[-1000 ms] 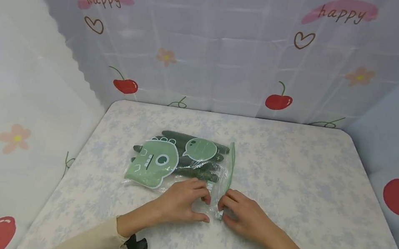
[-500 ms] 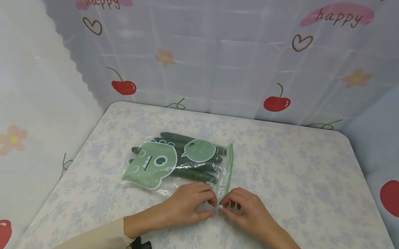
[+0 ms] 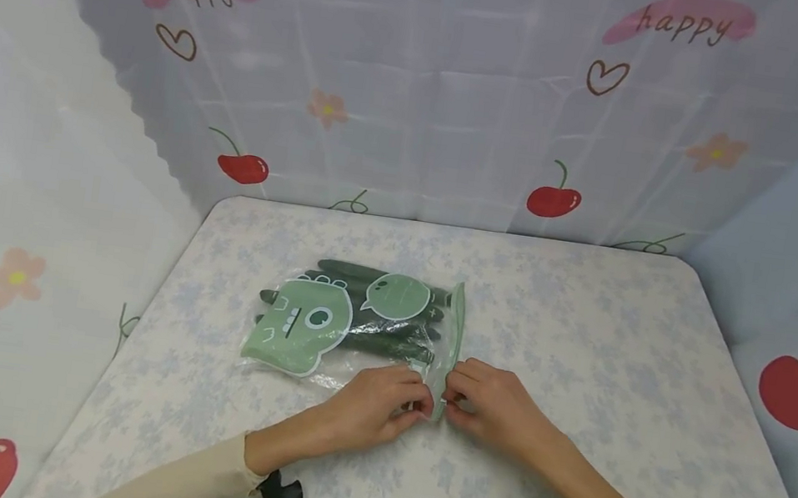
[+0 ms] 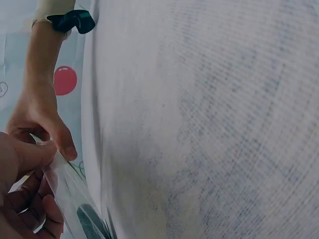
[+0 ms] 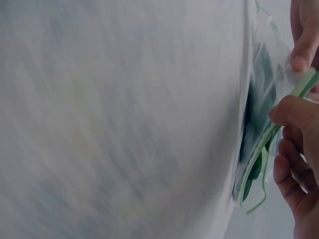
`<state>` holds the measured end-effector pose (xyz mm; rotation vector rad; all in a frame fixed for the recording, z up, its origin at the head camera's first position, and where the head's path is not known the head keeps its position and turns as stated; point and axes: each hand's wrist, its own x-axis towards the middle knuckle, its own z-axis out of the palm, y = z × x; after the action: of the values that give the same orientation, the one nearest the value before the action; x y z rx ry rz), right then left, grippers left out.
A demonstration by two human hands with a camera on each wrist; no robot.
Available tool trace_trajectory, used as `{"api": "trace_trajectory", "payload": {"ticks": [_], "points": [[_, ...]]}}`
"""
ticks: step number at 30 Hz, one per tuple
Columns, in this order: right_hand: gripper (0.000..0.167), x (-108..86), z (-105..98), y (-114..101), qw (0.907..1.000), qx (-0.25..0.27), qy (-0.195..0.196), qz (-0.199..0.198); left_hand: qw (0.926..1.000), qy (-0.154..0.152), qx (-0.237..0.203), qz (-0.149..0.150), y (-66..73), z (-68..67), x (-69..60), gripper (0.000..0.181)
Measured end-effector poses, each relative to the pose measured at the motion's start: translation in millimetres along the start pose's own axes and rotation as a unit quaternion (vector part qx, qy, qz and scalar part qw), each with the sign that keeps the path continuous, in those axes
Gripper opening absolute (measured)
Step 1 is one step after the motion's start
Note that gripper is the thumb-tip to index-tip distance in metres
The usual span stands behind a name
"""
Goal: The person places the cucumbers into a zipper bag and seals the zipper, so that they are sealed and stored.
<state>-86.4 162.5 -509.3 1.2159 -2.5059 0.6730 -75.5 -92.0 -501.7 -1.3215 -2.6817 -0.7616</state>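
A clear zip bag (image 3: 346, 366) with green cartoon prints lies on the table. Several long dark green pieces (image 3: 387, 340) are inside; the film and prints partly cover them, so their kind is uncertain. Along the bag's right side runs its green zip strip (image 3: 458, 324). My left hand (image 3: 378, 404) pinches the clear film by the strip's near end, as the left wrist view confirms. Just to its right, my right hand (image 3: 499, 407) pinches the green strip between thumb and forefinger, its other fingers (image 5: 294, 167) curled below. Whether a slider sits under the fingertips is hidden.
The table (image 3: 620, 354) has a pale blue mottled cover. A printed curtain (image 3: 431, 119) rises behind its far edge, and more curtain hangs at both sides. Each wrist carries a black camera mount (image 3: 279, 492).
Both hands have closed in on the near end of the zip strip. The left thumb and forefinger, apart a second ago, now pinch the film. The bag has barely shifted.
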Motion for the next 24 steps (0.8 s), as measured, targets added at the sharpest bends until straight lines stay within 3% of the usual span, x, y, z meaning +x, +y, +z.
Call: {"api": "trace_trajectory", "payload": {"ticks": [8,15,24], "points": [[0.033,16.9,-2,31,0.9999,-0.016,0.002,0.000,0.9985,0.003,-0.053,-0.012,-1.5,-3.3,-0.3,0.013],[0.030,25.1,-1,54,0.9995,-0.019,-0.014,0.021,0.9977,-0.013,-0.064,-0.017,-2.4,-4.9,-1.2,0.007],[0.029,37.9,2,78,0.9995,-0.017,-0.023,0.017,0.9964,-0.024,-0.073,-0.035,-1.4,-7.4,-2.3,0.014]]}}
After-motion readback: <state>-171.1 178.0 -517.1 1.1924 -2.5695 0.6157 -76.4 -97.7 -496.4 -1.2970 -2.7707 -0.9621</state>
